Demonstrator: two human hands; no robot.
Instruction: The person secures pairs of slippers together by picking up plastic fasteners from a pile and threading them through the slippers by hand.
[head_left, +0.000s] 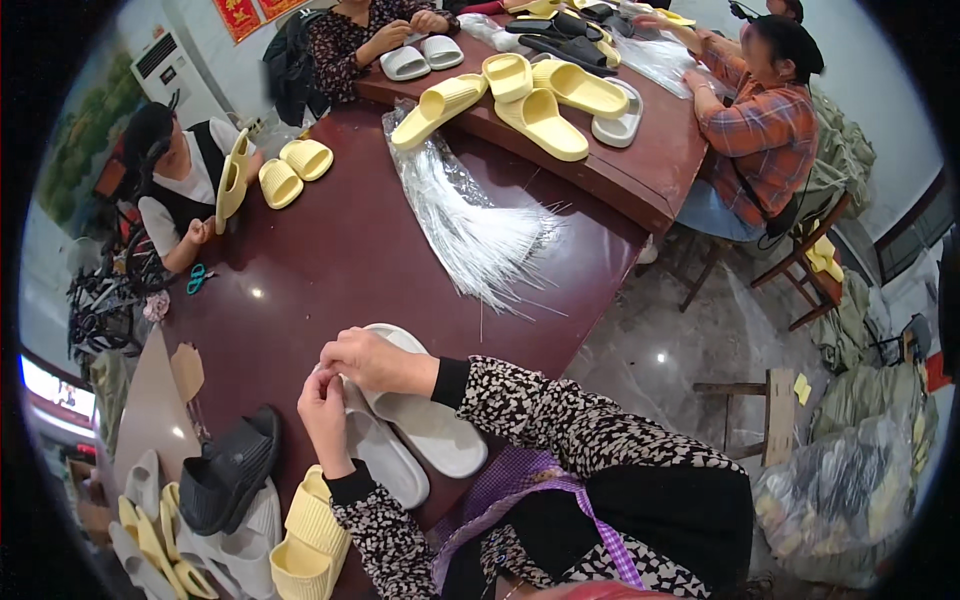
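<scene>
A pair of light grey slippers lies side by side on the dark red table, the right slipper [445, 440] and the left slipper [383, 465] with their heels toward me. My left hand [323, 412] and my right hand [376, 360] meet over the strap end of the pair, fingertips pinched together and touching. Whatever is between the fingers is too small to make out. My hands cover most of the straps. Beyond them, a bundle of thin white plastic ties [480, 245] spills from its clear bag.
Yellow slippers [310, 535], a black pair [232, 470] and more grey ones crowd the lower left. Teal scissors [198, 279] lie at the left edge. Co-workers sit around the table, one holding yellow slippers [234, 185]. More slippers [540, 125] stand on the raised far table.
</scene>
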